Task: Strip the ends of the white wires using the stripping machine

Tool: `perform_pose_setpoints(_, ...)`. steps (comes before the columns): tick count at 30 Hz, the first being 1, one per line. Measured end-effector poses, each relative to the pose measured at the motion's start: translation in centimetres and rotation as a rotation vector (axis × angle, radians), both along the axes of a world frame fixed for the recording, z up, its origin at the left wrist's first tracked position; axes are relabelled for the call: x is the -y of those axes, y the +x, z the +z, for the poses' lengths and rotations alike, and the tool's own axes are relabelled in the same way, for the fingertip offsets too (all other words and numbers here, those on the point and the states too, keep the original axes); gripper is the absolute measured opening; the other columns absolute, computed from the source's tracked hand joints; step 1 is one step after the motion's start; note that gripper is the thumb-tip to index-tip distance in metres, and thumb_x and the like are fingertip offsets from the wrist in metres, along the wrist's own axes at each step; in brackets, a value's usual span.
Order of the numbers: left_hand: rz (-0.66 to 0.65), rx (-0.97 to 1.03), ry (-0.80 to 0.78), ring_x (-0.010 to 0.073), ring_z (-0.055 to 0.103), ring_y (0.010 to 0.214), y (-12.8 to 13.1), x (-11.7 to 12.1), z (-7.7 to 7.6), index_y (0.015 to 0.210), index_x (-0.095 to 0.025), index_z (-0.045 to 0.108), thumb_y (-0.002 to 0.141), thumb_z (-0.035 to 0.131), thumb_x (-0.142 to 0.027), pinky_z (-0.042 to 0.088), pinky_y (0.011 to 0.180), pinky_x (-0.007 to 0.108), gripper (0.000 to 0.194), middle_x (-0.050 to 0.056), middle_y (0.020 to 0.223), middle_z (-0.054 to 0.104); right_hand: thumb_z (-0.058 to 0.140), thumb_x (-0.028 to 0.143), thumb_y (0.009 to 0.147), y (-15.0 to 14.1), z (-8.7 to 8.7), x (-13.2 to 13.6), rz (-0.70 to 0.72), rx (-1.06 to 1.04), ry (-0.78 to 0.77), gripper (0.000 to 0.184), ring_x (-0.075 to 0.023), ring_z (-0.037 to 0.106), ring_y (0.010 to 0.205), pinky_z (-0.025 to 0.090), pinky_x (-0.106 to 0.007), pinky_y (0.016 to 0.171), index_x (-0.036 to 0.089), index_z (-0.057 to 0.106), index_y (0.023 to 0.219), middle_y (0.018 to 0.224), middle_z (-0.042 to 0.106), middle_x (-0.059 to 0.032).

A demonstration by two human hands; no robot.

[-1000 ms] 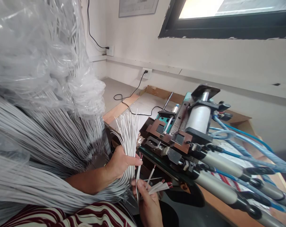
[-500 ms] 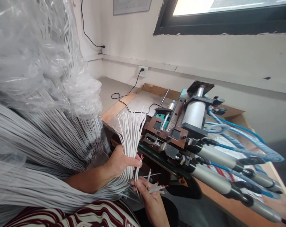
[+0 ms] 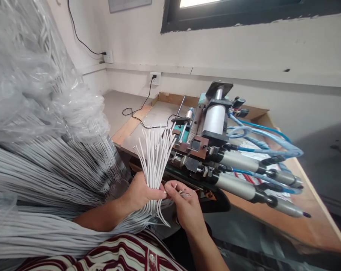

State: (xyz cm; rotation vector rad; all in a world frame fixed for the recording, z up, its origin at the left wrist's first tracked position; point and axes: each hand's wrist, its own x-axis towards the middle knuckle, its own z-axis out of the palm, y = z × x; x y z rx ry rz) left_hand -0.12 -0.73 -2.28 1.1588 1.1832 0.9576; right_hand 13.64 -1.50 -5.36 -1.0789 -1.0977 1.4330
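Note:
My left hand (image 3: pixel 140 192) is closed around a bunch of thin white wires (image 3: pixel 156 154) that fan upward from its grip. Close beside it, my right hand (image 3: pixel 187 205) is closed too, fingertips touching the left thumb at the bunch; a few short wire ends show between its fingers. Both hands sit just in front of a pneumatic wire-stripping machine (image 3: pixel 212 150) with a white cylinder and brown jaws.
A huge mass of white wires in clear plastic wrap (image 3: pixel 37 124) fills the left side. Blue air hoses (image 3: pixel 260 137) and grey cylinders (image 3: pixel 249 190) stick out right from the machine on a wooden bench (image 3: pixel 308 222). A black cable (image 3: pixel 142 113) runs to a wall socket.
My right hand has risen from below to meet the left hand at the bunch, and the loose wires it held apart are now tucked in. The camera has panned right and down.

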Motion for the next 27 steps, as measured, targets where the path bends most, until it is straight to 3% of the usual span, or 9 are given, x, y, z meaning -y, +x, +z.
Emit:
perform_pose_setpoints(7, 0.023, -0.061, 0.034, 0.0121, 0.051, 0.051, 0.1, 0.1, -0.7, 0.057, -0.012, 0.064, 0.051, 0.070, -0.017, 0.039, 0.050, 0.023, 0.010, -0.001, 0.052, 0.058, 0.062, 0.034, 0.071, -1.0, -0.8, 0.3, -0.034, -0.282, -0.110, 0.024, -0.0111, 0.037, 0.052, 0.029, -0.024, 0.052, 0.015, 0.056, 0.058, 0.053, 0.047, 0.0015)
perform_pose_setpoints(10, 0.035, -0.095, 0.031, 0.0122, 0.051, 0.051, 0.3, 0.0, -0.6, 0.058, -0.012, 0.064, 0.052, 0.070, -0.018, 0.039, 0.050, 0.023, 0.010, -0.001, 0.053, 0.057, 0.060, 0.033, 0.073, -0.9, -0.9, 0.4, -0.085, -0.238, -0.044, 0.021, -0.0116, 0.039, 0.055, 0.031, -0.025, 0.055, 0.016, 0.056, 0.061, 0.057, 0.047, 0.0018)
perform_pose_setpoints(14, 0.037, -0.119, 0.025, 0.0116, 0.050, 0.050, 0.5, -0.1, -0.5, 0.057, -0.013, 0.062, 0.052, 0.068, -0.015, 0.039, 0.049, 0.022, 0.008, -0.001, 0.052, 0.056, 0.057, 0.031, 0.076, -0.7, -0.8, 0.4, -0.154, -0.024, 0.104, 0.019, -0.0132, 0.043, 0.060, 0.034, -0.026, 0.060, 0.016, 0.059, 0.064, 0.061, 0.051, 0.0006)
perform_pose_setpoints(17, 0.038, -0.065, 0.009, 0.0113, 0.050, 0.051, 0.5, -0.1, -0.8, 0.058, -0.013, 0.063, 0.051, 0.069, -0.013, 0.039, 0.050, 0.022, 0.009, -0.001, 0.054, 0.057, 0.059, 0.030, 0.075, -0.2, -0.9, 0.6, -0.239, 0.027, 0.122, 0.013, -0.0150, 0.050, 0.064, 0.038, -0.027, 0.062, 0.017, 0.063, 0.074, 0.067, 0.059, -0.0014)
perform_pose_setpoints(20, 0.066, 0.011, -0.049, 0.0111, 0.051, 0.051, 0.4, -0.3, -1.1, 0.062, -0.013, 0.065, 0.049, 0.069, -0.010, 0.040, 0.052, 0.024, 0.014, 0.001, 0.061, 0.062, 0.061, 0.031, 0.073, 1.9, -1.2, 1.3, -0.461, -0.020, 0.108, 0.018, -0.0168, 0.055, 0.066, 0.042, -0.029, 0.063, 0.017, 0.064, 0.083, 0.072, 0.063, -0.0047)
perform_pose_setpoints(24, 0.113, 0.080, -0.067, 0.0143, 0.054, 0.058, 0.2, -0.6, -0.6, 0.059, -0.013, 0.066, 0.046, 0.070, -0.007, 0.042, 0.058, 0.026, 0.014, 0.001, 0.065, 0.063, 0.066, 0.035, 0.066, 8.2, -2.8, 2.1, -0.948, 0.045, 0.093, 0.029, -0.0156, 0.053, 0.058, 0.042, -0.028, 0.053, 0.014, 0.064, 0.086, 0.068, 0.060, -0.0046)
perform_pose_setpoints(27, 0.135, 0.097, -0.056, 0.0158, 0.055, 0.063, 0.0, -0.7, 0.1, 0.058, -0.014, 0.066, 0.047, 0.069, -0.005, 0.041, 0.058, 0.025, 0.014, 0.000, 0.065, 0.063, 0.063, 0.039, 0.066, 13.9, -4.4, 1.6, -1.132, 0.291, 0.066, 0.029, -0.0150, 0.049, 0.051, 0.040, -0.028, 0.049, 0.013, 0.063, 0.077, 0.059, 0.055, -0.0028)
